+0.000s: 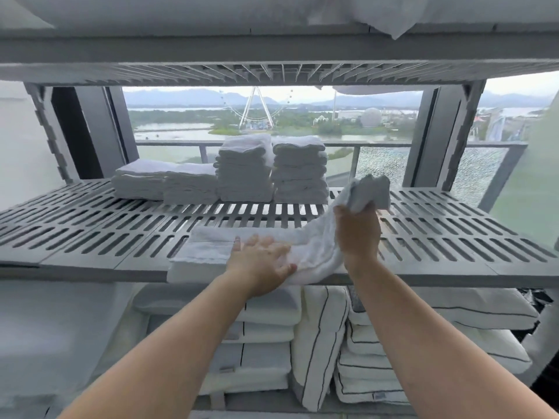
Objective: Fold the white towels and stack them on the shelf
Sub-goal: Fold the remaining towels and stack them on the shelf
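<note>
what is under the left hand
The left hand presses flat on the towel, which lies on the slotted shelf. The right hand grips the towel's other end, raised. The cloth beneath the palm is covered, so any fold there cannot be seen.

Through the glass behind stands a white steel Ferris wheel [256, 107] on a green shore, with grey-green water [172, 131] before it, hazy blue mountains [193, 96] beyond and a pale round dome [371, 117] to its right. A grey metal balcony rail [378, 144] crosses the view; its right-hand glass panel [381, 164] is crazed with fine cracks. Low in view lie stacked white cushions with thin dark piping [438, 309], one piped cushion [317, 343] standing upright just beside them.
</note>
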The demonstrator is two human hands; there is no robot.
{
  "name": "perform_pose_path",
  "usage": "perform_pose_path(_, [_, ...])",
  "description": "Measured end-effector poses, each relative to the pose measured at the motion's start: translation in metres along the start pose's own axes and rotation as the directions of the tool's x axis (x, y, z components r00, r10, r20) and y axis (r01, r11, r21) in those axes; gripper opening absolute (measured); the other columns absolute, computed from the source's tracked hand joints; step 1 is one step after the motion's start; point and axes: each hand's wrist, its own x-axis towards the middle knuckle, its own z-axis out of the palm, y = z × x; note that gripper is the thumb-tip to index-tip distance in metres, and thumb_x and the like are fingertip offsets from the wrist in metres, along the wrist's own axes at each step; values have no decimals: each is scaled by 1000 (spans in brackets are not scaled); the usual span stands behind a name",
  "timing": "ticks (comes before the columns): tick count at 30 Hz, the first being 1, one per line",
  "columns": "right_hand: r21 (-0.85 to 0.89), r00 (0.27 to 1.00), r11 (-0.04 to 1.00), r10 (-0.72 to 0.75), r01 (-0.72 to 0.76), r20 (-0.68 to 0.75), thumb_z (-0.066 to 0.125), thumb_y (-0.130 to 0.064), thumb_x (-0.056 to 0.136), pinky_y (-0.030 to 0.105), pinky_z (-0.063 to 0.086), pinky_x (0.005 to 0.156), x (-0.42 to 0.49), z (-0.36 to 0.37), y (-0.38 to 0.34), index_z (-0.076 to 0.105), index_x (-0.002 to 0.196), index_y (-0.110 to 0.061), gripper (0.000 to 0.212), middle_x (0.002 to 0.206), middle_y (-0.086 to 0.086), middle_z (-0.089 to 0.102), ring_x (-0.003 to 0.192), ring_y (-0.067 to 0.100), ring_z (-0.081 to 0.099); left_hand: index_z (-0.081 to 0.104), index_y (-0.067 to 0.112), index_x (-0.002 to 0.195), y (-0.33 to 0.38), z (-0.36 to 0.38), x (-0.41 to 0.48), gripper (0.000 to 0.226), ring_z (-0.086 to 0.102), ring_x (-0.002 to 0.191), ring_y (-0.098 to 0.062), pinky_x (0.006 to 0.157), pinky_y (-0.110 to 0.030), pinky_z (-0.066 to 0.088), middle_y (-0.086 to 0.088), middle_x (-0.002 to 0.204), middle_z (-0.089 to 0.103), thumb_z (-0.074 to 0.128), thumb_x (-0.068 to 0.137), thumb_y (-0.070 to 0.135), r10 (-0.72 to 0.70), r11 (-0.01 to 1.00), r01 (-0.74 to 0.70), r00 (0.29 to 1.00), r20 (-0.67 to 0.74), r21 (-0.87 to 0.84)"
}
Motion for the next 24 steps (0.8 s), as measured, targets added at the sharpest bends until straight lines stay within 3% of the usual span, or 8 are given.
perform_pose_path(3, [52,990,989,-139,138,17,55,-28,88,30,43,59,-15,27,-25,46,104,-23,19,77,-6,60,69,13,59,19,51,151,-5,9,5,60,5,153,-26,121,-59,1,1,167,10,20,95,70,42,998,-39,997,62,-41])
perform_pose_path(6, [3,955,960,-278,279,104,55,-25,89,26,33,51,-34,54,-40,44,100,-22,15,72,-8,56,64,12,55,60,33,131,-33,-4,7,39,43,137,-24,115,-46,28,2,145,53,36,102,45,47,932,-64,997,-55,-356])
perform_pose_path(10, [-130,868,878,-416,461,271,55,-17,89,28,36,51,-61,94,-40,38,100,-27,22,82,0,57,65,16,54,70,11,119,-110,-28,-2,35,61,115,-27,93,-37,45,-8,127,67,39,102,13,-347,799,142,902,-256,-584])
perform_pose_path(13, [-215,785,810,-404,545,469,48,-4,88,29,40,58,-86,126,-34,42,115,-25,35,99,7,64,76,19,59,67,1,113,-147,-34,-3,34,66,103,-33,93,-45,51,-19,113,71,39,105,17,-620,381,182,778,-104,-906])
perform_pose_path(15, [-296,719,724,-381,623,581,46,-1,86,37,46,87,-99,142,-30,48,126,-23,45,118,9,64,109,29,60,68,3,106,-153,-33,-2,54,66,98,-33,95,-46,52,-19,105,72,32,103,44,-569,-41,182,804,173,-982])
perform_pose_path(16, [-345,683,651,-378,676,624,45,0,86,39,40,105,-104,148,-27,51,129,-21,48,127,9,62,125,30,54,68,6,107,-154,-29,0,60,66,102,-34,100,-49,50,-18,107,71,30,99,52,-511,-140,198,825,242,-970])
perform_pose_path(20, [-407,639,516,-431,754,637,48,-3,87,37,27,118,-112,156,-24,54,130,-18,46,140,9,57,140,24,43,67,14,119,-153,-19,0,56,61,117,-37,101,-47,47,-14,124,67,44,88,55,-480,-20,212,855,196,-977])
perform_pose_path(24, [-394,688,580,-471,713,552,51,-11,91,34,42,104,-116,154,-28,51,133,-17,43,130,7,63,123,25,57,71,9,106,-149,-19,5,49,72,88,-33,84,-43,56,-18,101,74,44,96,50,-435,-181,98,885,169,-979])
